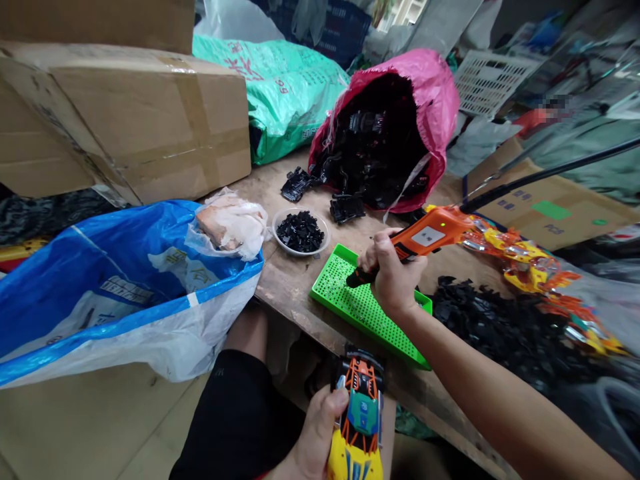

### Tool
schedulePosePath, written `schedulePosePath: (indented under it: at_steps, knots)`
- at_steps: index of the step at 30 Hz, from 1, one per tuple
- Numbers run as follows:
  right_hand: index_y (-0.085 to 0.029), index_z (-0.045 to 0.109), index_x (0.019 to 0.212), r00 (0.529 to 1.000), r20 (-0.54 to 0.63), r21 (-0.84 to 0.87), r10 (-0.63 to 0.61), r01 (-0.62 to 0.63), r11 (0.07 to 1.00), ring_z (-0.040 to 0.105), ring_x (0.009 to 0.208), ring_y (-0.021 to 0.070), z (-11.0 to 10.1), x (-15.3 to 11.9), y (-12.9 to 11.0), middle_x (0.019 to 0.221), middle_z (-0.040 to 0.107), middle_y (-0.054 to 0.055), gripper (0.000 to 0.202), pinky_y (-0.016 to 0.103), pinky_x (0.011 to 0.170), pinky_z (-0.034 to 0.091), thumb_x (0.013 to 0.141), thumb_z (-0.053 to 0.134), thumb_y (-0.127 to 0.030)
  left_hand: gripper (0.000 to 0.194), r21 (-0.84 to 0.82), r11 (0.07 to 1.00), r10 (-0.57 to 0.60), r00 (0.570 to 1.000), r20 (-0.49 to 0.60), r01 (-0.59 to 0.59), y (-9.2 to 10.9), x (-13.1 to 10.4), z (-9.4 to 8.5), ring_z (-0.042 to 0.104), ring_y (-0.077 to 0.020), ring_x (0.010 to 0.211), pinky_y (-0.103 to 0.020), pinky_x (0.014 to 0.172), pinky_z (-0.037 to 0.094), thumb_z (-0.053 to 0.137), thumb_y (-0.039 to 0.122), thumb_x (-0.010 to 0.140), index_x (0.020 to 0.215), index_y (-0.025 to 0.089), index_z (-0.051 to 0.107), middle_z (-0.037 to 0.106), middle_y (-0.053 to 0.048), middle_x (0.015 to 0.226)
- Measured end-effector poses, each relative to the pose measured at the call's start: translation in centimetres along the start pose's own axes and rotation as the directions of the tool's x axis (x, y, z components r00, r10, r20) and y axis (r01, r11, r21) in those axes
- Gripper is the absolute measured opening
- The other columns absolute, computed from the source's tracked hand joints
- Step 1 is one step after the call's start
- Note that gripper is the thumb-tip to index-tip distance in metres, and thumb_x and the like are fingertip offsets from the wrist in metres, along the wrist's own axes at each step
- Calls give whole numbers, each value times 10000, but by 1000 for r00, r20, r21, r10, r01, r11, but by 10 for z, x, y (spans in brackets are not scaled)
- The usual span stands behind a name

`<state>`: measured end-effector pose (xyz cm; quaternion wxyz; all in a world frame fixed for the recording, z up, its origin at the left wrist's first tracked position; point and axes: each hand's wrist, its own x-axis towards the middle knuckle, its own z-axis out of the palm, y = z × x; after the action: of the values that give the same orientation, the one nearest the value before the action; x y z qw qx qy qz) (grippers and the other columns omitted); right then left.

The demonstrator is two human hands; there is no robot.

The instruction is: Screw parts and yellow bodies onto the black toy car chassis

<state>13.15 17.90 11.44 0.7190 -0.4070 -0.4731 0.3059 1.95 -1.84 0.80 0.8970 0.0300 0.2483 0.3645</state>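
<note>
My left hand [317, 427] is closed around a toy car [364, 410] with a yellow, green and orange body, low at the bottom centre. Held in my right hand [395, 277] is an orange and black electric screwdriver [430, 230], its dark tip end pointing down to the left, over a green perforated tray [350, 307]. Small screws lie in the left part of that tray. A round clear bowl [277, 230] of small black parts sits beyond the tray to the left.
A pink sack [440, 100] spills black parts at the back. Black pieces [480, 327] and orange-yellow toy parts [530, 267] lie right. Left are a cardboard box [150, 127] and a blue-white bag [125, 293]. A green sack [295, 87] stands behind.
</note>
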Motion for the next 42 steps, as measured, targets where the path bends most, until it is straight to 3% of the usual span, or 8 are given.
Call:
schedulePosePath:
  at_steps: [12, 20, 24, 28, 32, 38, 42]
  knots:
    - [-217, 565, 838, 1000, 0, -11, 19, -19, 1000, 466, 353, 77, 1, -4, -3, 499, 468, -119, 217, 225, 374, 425, 835, 736, -351, 515, 25, 1000, 5, 1000, -16, -5, 3, 0, 5, 724, -306, 769, -430, 767, 559, 796, 610, 716, 966, 162, 752, 757, -123, 834]
    - [-217, 555, 834, 999, -5, 10, 40, -40, 999, 449, 358, 70, 3, -3, -6, 483, 460, -126, 208, 225, 396, 441, 822, 738, -313, 544, 84, 996, -31, 998, -62, 36, 10, -13, 10, 690, -236, 737, -340, 717, 517, 742, 614, 786, 1020, 123, 717, 742, -115, 799]
    - [-221, 542, 830, 1000, -14, 21, 25, -24, 999, 418, 361, 61, 3, 0, -15, 481, 452, -131, 235, 222, 411, 438, 800, 762, -298, 529, 29, 999, -35, 996, -85, 37, 7, -16, 13, 695, -240, 753, -339, 728, 508, 745, 603, 781, 1051, 153, 679, 733, -91, 802]
    - [-234, 516, 823, 1000, -5, -4, 24, -24, 1000, 392, 350, 65, 1, 0, -31, 458, 435, -132, 253, 232, 414, 419, 815, 754, -321, 500, 3, 1000, -9, 994, -112, 9, 3, -11, 13, 656, -202, 679, -317, 658, 494, 798, 581, 713, 908, 140, 664, 700, -72, 759]
    - [-251, 493, 811, 1000, 17, -29, 26, -26, 999, 363, 348, 71, -5, -9, -58, 456, 409, -129, 293, 235, 392, 361, 812, 770, -349, 537, 39, 999, 10, 990, -140, -5, 4, -9, 14, 646, -191, 678, -310, 643, 502, 841, 580, 658, 896, 134, 660, 701, -70, 763]
    - [-254, 510, 757, 987, 98, -37, 130, -127, 991, 343, 356, 78, -23, -44, -108, 450, 402, -115, 282, 256, 396, 339, 832, 778, -299, 522, 51, 998, 34, 992, -124, -28, 3, -11, 16, 667, -198, 677, -337, 686, 540, 835, 556, 681, 918, 116, 685, 720, -79, 757]
    - [-230, 564, 709, 967, 205, -76, 149, -136, 988, 376, 366, 85, -36, -70, -122, 453, 443, -85, 244, 272, 412, 376, 917, 689, -249, 537, 99, 993, 69, 991, -117, -57, 2, -11, 16, 663, -196, 684, -327, 670, 540, 815, 574, 704, 927, 102, 693, 726, -94, 777]
